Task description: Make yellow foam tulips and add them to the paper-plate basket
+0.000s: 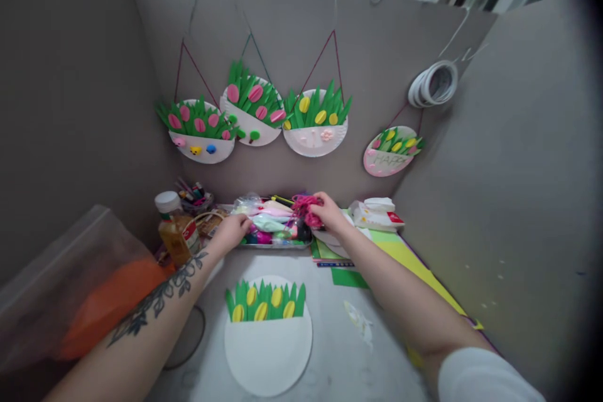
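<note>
My right hand grips a bundle of magenta yarn over the right end of a shallow tray. At the tray's left side is my left hand, its fingers drawn together against the contents; what they pinch, if anything, is hidden. Several clear plastic bags of coloured material fill the tray, in pale green, pink, white and purple. Nearer to me, a white paper plate lies flat on the table, its upper part covered with green paper grass and yellow paper flowers.
A bottle of amber liquid and a pen holder stand at left, behind an orange-filled plastic bag. Coloured paper and a tissue pack lie right. Decorated plates and tape rolls hang on the grey partition.
</note>
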Motion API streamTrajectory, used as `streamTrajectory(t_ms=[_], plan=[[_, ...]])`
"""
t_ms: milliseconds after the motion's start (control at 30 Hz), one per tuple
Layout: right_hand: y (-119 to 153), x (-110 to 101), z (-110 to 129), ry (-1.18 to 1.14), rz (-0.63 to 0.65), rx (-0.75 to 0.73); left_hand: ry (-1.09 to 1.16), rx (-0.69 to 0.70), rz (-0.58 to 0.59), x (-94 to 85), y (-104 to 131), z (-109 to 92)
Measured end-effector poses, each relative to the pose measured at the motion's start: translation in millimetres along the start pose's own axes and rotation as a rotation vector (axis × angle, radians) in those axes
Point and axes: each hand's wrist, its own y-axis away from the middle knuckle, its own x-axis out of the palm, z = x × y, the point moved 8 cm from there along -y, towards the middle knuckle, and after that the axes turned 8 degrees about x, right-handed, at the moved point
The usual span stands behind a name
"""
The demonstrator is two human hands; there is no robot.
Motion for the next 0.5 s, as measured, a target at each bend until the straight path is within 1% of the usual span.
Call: streamTrajectory(t_ms=[67,133,200,267,333,367,433,500], plan=[[-6,-14,0,-0.205,0.004,0.064,0.058,-0.030,-0.009,-0.1,-2,7],[-9,-21,1,-0.281,0.011,0.091,0.088,-0.067,-0.032,-0.1,-3,14],[-8,-21,-1,-0.219,0.002,0.086,0.122,-0.115,-0.066,-0.2,-3,20],[-3,-15,-1,-0.028,-0.029,0.023,0.155,-0.158,-0.102,-0.1,-2,25],[8,-1,5,0.257,-0.029,-0.145,0.193,-0.187,-0.129,0.5,-2,30],[16,12,10,0.411,0.016,-0.258,0.215,-0.198,-0.138,1.1,-1,33],[35,43,15,0.675,0.195,-0.464,0.265,-0.220,-0.154,2.5,-1,38],[54,64,15,0.816,0.399,-0.574,0.323,-0.246,-0.174,3.6,1,43]])
